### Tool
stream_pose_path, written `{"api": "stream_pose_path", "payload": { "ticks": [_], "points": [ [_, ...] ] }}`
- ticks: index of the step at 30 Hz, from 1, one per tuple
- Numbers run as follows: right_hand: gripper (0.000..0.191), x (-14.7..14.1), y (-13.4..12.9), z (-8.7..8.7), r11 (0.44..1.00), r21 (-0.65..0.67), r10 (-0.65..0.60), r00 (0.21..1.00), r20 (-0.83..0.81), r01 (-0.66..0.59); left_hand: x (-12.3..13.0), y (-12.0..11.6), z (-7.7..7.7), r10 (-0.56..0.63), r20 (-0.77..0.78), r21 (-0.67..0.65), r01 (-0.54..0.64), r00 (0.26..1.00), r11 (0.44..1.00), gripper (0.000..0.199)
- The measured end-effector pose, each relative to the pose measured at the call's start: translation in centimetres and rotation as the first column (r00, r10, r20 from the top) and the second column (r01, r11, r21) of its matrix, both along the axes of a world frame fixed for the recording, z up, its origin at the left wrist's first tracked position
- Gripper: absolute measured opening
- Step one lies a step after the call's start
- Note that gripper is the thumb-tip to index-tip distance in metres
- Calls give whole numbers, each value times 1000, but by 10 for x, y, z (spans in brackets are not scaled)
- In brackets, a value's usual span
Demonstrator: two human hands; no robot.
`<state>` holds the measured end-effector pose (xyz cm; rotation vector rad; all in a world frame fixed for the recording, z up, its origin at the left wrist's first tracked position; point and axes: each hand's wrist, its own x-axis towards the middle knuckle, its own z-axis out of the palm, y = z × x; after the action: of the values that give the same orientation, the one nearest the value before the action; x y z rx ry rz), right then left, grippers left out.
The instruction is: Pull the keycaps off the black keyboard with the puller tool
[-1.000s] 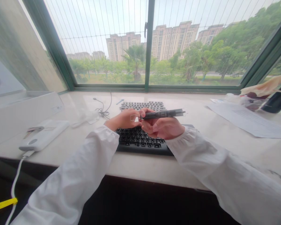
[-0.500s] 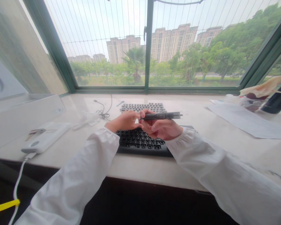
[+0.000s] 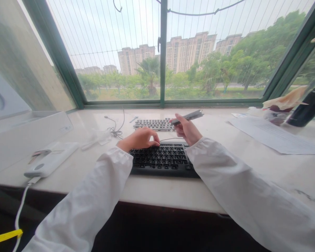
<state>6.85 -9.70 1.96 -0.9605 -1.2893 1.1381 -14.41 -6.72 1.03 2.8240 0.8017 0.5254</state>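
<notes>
A black keyboard [image 3: 160, 171] lies flat near the desk's front edge, its square key sockets bare of keycaps. Over its upper left part is my left hand [image 3: 140, 138], thumb and index finger pinched together at the sockets; whatever they hold is too small to make out. My right hand [image 3: 187, 130] is raised above the keyboard's upper right corner. It grips a long, dark, slim tool [image 3: 191, 117] whose pale end points right; its exact kind is unclear. Behind both hands, loose keycaps [image 3: 153, 124] stand in rows, the right ones partly covered by the right hand.
On the left are a white power strip [image 3: 51, 159], keys [image 3: 39, 154], a white box [image 3: 31, 133] and a coiled cable [image 3: 117, 133]. Paper sheets [image 3: 275, 134] and a dark bottle [image 3: 306, 106] are at the right. A window [image 3: 162, 70] closes off the back.
My hands have come apart. The right one has lifted away with the dark tool, now tilted up to the right, while the left has lowered onto the keyboard. The view has tipped slightly upward.
</notes>
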Motion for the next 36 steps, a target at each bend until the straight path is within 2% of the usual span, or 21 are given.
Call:
{"api": "stream_pose_path", "payload": {
  "ticks": [4, 8, 11, 14, 16, 18, 21, 25, 28, 30, 32, 36],
  "points": [
    [42, 6, 10, -7, 998, 41, -59, 988, 143, 54, -1, 1, -1, -1, 5, -17, 2, 1000, 1000, 15],
    [46, 7, 13, -11, 993, 111, -67, 958, 278, 37, -2, 2, 4, 44, 101, -131, -31, 994, 991, 30],
    [57, 2, 10, -10, 990, 123, 13, 917, 399, -68, -1, 1, 12, 119, 309, -289, -26, 943, 957, 45],
    [66, -7, 2, -8, 979, 55, 146, 862, 486, -197, 1, -4, 18, 157, 461, -448, 76, 873, 891, 51],
    [68, -14, -5, -8, 964, 38, 208, 834, 512, -263, 3, -7, 17, 150, 479, -525, 145, 865, 839, 50],
    [68, -20, -10, -8, 945, 75, 236, 820, 521, -320, 6, -8, 14, 130, 474, -566, 189, 871, 802, 47],
    [71, -24, -11, -10, 922, 129, 246, 808, 536, -366, 8, -6, 9, 126, 506, -561, 215, 853, 799, 39],
    [59, -20, -3, -15, 942, 139, 165, 782, 601, -306, 9, 0, 8, 236, 630, -531, 188, 740, 826, 29],
    [42, -15, 2, -20, 953, 129, 144, 781, 608, -276, 9, 2, 9, 323, 677, -560, 179, 662, 809, 29],
    [36, -13, 3, -22, 961, 133, 121, 798, 591, -244, 10, 2, 9, 330, 668, -584, 195, 667, 788, 30],
    [34, -13, 2, -23, 968, 150, 75, 806, 588, -200, 12, 1, 7, 308, 640, -597, 203, 703, 776, 31],
    [30, -15, 0, -21, 968, 220, -45, 774, 632, -123, 11, 1, 6, 279, 567, -589, 144, 775, 795, 35]
  ]
}}
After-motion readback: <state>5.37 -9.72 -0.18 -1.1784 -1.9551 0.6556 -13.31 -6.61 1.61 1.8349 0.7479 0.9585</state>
